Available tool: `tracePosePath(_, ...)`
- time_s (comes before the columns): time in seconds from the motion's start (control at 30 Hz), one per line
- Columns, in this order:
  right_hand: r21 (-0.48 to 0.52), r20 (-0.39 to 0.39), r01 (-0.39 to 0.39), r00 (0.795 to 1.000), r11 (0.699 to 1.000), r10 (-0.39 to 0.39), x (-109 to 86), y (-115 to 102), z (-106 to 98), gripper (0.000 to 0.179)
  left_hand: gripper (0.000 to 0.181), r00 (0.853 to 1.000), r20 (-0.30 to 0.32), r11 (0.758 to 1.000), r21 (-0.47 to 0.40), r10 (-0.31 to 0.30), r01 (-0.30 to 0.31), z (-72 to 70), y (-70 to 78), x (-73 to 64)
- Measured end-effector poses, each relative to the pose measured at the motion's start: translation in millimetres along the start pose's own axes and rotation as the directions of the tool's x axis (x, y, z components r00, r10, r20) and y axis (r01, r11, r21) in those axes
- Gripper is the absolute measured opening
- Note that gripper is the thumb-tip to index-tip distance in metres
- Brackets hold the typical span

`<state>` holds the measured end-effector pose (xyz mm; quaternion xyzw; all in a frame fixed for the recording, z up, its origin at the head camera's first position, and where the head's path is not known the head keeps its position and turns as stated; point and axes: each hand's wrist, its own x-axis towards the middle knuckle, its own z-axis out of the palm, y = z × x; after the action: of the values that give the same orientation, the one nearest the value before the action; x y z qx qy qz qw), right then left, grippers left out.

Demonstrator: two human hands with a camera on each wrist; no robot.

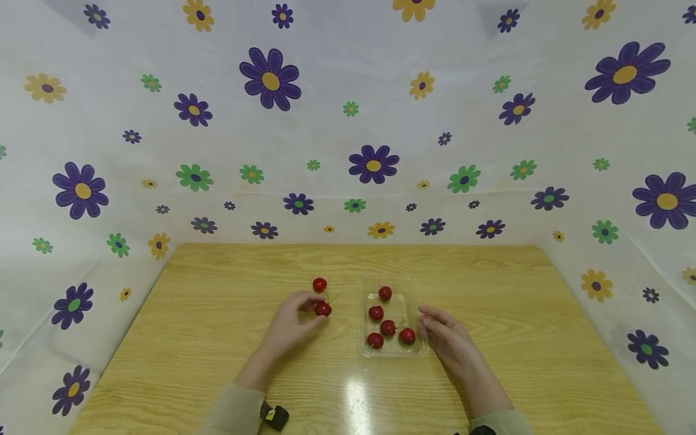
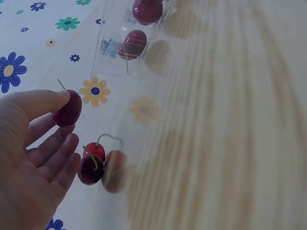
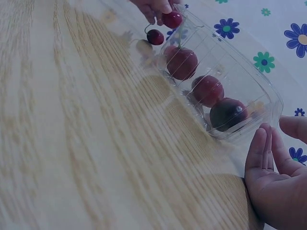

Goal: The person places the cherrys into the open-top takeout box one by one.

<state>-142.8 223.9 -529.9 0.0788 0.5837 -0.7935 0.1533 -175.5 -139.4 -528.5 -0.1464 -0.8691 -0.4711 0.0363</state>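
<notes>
My left hand (image 1: 290,323) pinches a dark red cherry (image 2: 68,108) between thumb and forefinger, above the table. Beyond that hand, another red cherry (image 1: 319,284) lies on the wood. The left wrist view shows a bright red cherry (image 2: 94,150) with a dark cherry (image 2: 91,170) in front of it, stems upward. To the right stands a clear plastic box (image 1: 394,355) holding several cherries, among them one cherry (image 1: 385,293) at its far end. Alongside the box's right wall, my right hand (image 1: 451,341) rests its extended fingertips; the wrist view shows no curl round the box.
The wooden table (image 1: 217,290) reaches back to a white flowered cloth (image 1: 326,121), which also hangs at both sides. Light glares off the table in front of the box. A dark wrist strap (image 1: 274,417) sits at the left sleeve.
</notes>
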Motion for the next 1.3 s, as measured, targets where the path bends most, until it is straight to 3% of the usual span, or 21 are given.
tracePosePath(0.67, -0.001, 0.023, 0.016, 1.0, 1.0, -0.016, -2.3, 1, -2, 0.029, 0.033, 0.987, 0.042, 0.987, 0.015, 0.156, -0.157, 27.2, 24.0, 7.2)
tracePosePath(1.13, -0.013, 0.024, 0.022, 0.999, 1.0, -0.022, -0.9, 1, -1, 0.026, 0.035, 0.978, 0.057, 0.979, 0.015, 0.2, -0.201, 39.8, 38.1, 13.7)
tracePosePath(1.3, -0.005, 0.04, 0.04, 0.998, 0.999, -0.04, -0.6, 2, -2, 0.027, 0.036, 0.975, 0.079, 0.978, -0.023, 0.208, -0.207, 43.4, 45.2, 16.4)
